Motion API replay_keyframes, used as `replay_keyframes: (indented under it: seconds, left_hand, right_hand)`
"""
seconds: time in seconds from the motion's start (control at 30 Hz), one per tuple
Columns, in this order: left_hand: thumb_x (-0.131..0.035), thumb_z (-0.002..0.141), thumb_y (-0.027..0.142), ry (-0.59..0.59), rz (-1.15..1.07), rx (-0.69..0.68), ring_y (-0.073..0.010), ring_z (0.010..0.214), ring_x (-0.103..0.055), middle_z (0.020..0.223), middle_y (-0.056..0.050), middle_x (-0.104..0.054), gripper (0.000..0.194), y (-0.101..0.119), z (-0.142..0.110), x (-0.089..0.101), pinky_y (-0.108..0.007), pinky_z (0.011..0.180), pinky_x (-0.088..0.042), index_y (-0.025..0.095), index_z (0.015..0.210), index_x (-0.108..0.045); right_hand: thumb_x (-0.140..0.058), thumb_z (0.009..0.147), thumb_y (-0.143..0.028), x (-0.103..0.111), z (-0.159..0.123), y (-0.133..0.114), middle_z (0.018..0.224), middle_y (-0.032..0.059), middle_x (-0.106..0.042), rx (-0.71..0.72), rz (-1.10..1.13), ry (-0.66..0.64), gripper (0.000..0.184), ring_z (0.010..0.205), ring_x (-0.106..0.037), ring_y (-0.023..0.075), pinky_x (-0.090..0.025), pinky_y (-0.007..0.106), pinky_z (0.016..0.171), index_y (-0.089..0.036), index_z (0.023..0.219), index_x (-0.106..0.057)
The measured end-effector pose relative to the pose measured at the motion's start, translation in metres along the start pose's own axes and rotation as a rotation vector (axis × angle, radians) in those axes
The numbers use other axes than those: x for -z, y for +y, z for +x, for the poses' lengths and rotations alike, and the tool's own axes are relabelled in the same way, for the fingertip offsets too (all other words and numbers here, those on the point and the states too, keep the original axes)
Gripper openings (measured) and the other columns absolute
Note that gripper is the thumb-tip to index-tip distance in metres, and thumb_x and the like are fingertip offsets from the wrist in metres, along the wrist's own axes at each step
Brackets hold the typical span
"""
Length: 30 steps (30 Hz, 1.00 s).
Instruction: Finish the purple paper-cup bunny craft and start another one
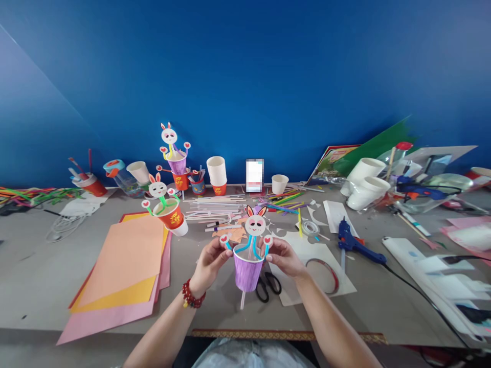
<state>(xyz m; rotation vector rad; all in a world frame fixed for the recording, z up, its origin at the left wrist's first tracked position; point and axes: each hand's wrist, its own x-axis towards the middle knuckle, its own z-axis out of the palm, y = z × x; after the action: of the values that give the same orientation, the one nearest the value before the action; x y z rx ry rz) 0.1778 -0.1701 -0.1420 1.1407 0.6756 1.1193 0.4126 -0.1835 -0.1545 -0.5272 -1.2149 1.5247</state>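
Observation:
Between my hands is a purple-coloured paper cup [246, 273] with a paper rabbit head [255, 225] rising out of it and a clear straw [243, 300] sticking out below. Blue pipe cleaners [252, 246] bend over the rim as arms, each ending in a white disc with a red heart. My left hand [210, 260] pinches the left blue arm just under its disc [225, 240]. On the other side, my right hand [286, 258] has closed fingers at the right arm, below its disc [267, 240]. Black-handled scissors [268, 286] lie behind the cup.
Coloured paper sheets [126, 255] lie to the left. Two finished-looking rabbit cups, one orange [171, 217] and one purple [177, 164], stand farther back. A blue glue gun [358, 245], a tape roll [310, 228] and a white power strip [433, 286] are on the right.

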Motion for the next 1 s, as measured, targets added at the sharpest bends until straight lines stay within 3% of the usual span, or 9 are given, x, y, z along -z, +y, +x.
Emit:
replay_keyframes:
  seconds: [0.43, 0.7, 1.0]
  left_hand:
    - [-0.07, 0.088, 0.029, 0.049, 0.03, -0.052, -0.0126, 0.079, -0.056, 0.083, -0.001, -0.065, 0.012, -0.0005, -0.0011, -0.0021, -0.022, 0.077, -0.044, 0.018, 0.085, -0.066]
    - [-0.072, 0.085, 0.031, 0.005, 0.056, -0.044, -0.0146, 0.077, -0.056, 0.082, -0.003, -0.065, 0.016, -0.0006, -0.0011, 0.0018, -0.025, 0.075, -0.045, 0.016, 0.082, -0.067]
    - [-0.069, 0.088, 0.034, 0.064, 0.065, -0.037, -0.0162, 0.082, -0.058, 0.086, -0.004, -0.067, 0.016, 0.0004, -0.0008, 0.0015, -0.027, 0.078, -0.045, 0.017, 0.087, -0.069]
  right_hand:
    - [-0.08, 0.081, -0.034, 0.0015, -0.0002, 0.0019, 0.079, 0.0014, -0.064, 0.01, -0.011, -0.001, 0.017, 0.067, -0.061, 0.0131, -0.054, 0.025, 0.062, -0.019, 0.086, -0.073]
    - [-0.081, 0.079, -0.036, 0.002, 0.0001, 0.0022, 0.08, 0.0019, -0.065, 0.0, -0.023, -0.007, 0.02, 0.066, -0.061, 0.0133, -0.055, 0.026, 0.061, -0.018, 0.084, -0.073]
    - [-0.081, 0.08, -0.035, 0.0007, 0.0001, 0.0018, 0.08, 0.0016, -0.066, -0.005, -0.02, -0.015, 0.019, 0.065, -0.062, 0.013, -0.054, 0.025, 0.059, -0.018, 0.084, -0.072]
